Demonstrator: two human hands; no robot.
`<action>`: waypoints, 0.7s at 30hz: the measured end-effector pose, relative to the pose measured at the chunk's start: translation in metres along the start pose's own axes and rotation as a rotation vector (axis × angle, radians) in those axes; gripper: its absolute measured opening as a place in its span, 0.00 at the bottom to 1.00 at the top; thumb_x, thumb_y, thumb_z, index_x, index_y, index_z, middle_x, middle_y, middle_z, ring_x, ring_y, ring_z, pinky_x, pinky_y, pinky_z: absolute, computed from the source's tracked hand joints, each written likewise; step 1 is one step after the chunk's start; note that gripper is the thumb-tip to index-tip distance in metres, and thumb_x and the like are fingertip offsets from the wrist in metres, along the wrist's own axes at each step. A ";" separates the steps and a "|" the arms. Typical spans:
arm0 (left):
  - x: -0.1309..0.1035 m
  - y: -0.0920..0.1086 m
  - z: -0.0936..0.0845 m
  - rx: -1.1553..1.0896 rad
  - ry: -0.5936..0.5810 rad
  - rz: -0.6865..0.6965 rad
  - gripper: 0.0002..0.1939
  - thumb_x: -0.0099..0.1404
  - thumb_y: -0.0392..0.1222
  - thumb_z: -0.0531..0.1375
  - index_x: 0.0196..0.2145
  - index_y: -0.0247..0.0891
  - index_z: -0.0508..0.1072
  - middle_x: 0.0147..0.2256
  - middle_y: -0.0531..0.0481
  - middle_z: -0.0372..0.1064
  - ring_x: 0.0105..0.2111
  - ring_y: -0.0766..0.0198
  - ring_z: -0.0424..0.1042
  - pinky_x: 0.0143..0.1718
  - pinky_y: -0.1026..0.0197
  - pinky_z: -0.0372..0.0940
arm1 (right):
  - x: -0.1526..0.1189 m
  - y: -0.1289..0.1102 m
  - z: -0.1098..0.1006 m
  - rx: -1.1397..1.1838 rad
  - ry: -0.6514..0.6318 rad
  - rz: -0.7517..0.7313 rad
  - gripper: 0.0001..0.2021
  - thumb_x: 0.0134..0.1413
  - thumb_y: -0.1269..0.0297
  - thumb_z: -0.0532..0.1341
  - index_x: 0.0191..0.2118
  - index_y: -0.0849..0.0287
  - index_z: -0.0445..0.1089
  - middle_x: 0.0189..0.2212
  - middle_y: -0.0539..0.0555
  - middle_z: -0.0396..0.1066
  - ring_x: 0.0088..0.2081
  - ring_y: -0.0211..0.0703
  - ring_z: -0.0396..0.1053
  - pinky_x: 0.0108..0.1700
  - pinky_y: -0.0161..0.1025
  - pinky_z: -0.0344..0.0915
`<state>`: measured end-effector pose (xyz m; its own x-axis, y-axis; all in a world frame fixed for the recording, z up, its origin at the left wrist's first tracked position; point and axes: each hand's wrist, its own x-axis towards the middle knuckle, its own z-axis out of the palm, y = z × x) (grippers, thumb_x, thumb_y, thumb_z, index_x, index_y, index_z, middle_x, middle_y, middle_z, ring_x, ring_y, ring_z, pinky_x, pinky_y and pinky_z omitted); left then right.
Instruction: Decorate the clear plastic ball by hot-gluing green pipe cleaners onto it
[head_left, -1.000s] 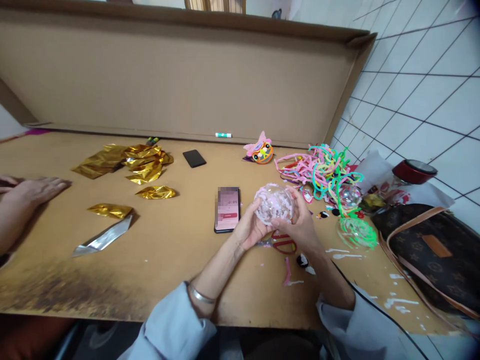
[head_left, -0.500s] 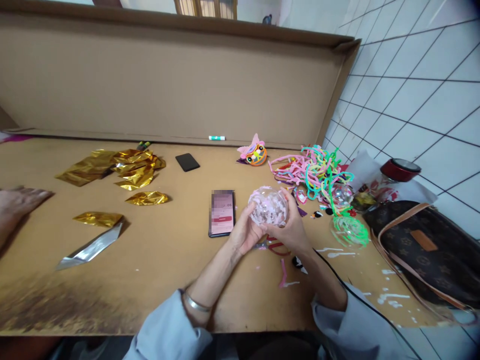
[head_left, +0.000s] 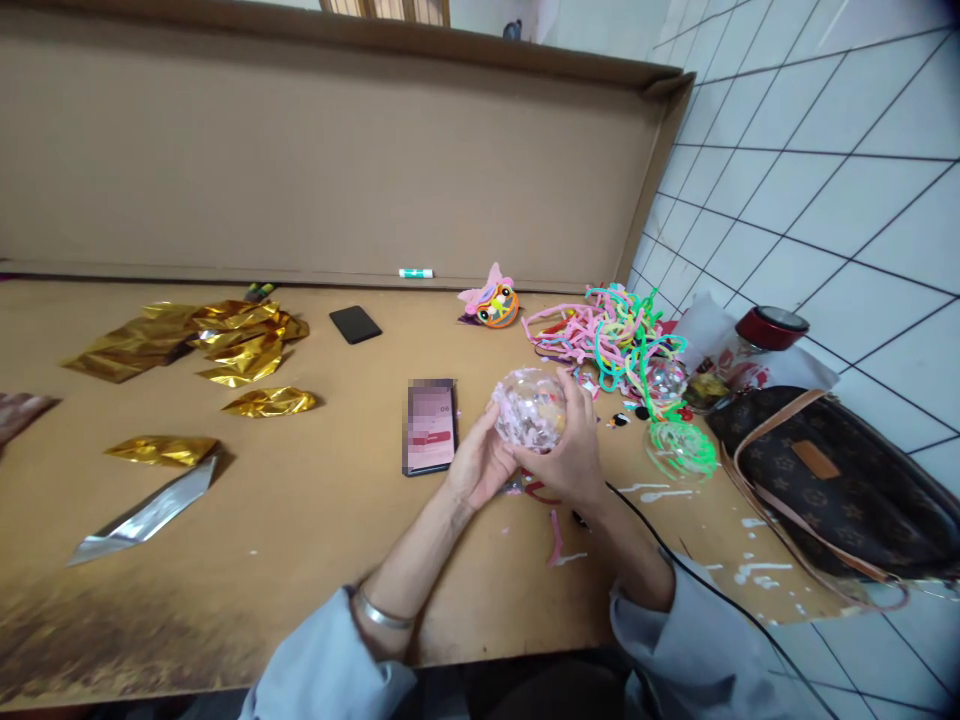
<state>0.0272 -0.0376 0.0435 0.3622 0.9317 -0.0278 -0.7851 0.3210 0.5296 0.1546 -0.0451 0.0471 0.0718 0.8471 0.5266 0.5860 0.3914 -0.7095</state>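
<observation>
A clear round ball with pink and white bits (head_left: 529, 410) is held between both hands above the table. My left hand (head_left: 477, 462) cups it from the lower left. My right hand (head_left: 574, 445) wraps round its right side, fingers along the edge. Beneath the hands, red-handled scissors (head_left: 541, 488) are partly hidden. A phone with a lit pink screen (head_left: 431, 428) lies just left of my left hand. To the right sits a clear shell with green strands (head_left: 681, 449), below a tangle of coloured fuzzy strips (head_left: 611, 335).
Gold foil pieces (head_left: 244, 335) and a silver strip (head_left: 150, 512) lie at left, near another person's hand (head_left: 22, 412). A black phone (head_left: 355, 324), glue stick (head_left: 416, 273) and decorated ball (head_left: 496, 303) stand towards the cardboard wall (head_left: 322, 160). A brown bag (head_left: 847, 480) and red-lidded jar (head_left: 772, 328) are right.
The ball has turned in my hands, so its clearer part now shows on the right. The view has shifted to the right, and the other person's hand shows less at the left edge.
</observation>
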 end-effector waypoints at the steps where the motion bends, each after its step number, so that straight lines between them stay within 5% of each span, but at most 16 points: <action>1: 0.000 0.000 0.000 -0.002 0.007 -0.004 0.22 0.68 0.46 0.58 0.57 0.37 0.69 0.52 0.44 0.75 0.56 0.52 0.71 0.61 0.49 0.63 | 0.000 0.001 -0.001 -0.009 -0.008 0.002 0.52 0.32 0.57 0.74 0.66 0.53 0.51 0.61 0.63 0.58 0.61 0.65 0.58 0.63 0.65 0.55; 12: 0.004 0.012 -0.009 -0.066 0.037 -0.131 0.28 0.69 0.58 0.53 0.59 0.39 0.66 0.49 0.42 0.76 0.45 0.53 0.78 0.44 0.52 0.73 | -0.003 0.013 0.000 0.446 -0.147 0.048 0.56 0.38 0.50 0.73 0.70 0.52 0.42 0.65 0.63 0.55 0.65 0.58 0.58 0.63 0.57 0.61; 21: 0.003 0.013 -0.009 -0.110 0.053 -0.144 0.25 0.70 0.55 0.53 0.59 0.41 0.66 0.47 0.45 0.76 0.41 0.59 0.78 0.41 0.58 0.75 | 0.000 0.015 -0.003 0.609 -0.202 0.211 0.35 0.50 0.46 0.65 0.62 0.53 0.60 0.62 0.60 0.62 0.60 0.54 0.65 0.61 0.54 0.65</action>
<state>0.0135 -0.0289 0.0430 0.4500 0.8814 -0.1432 -0.7782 0.4658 0.4213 0.1661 -0.0399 0.0378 -0.0525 0.9551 0.2916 0.0121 0.2926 -0.9562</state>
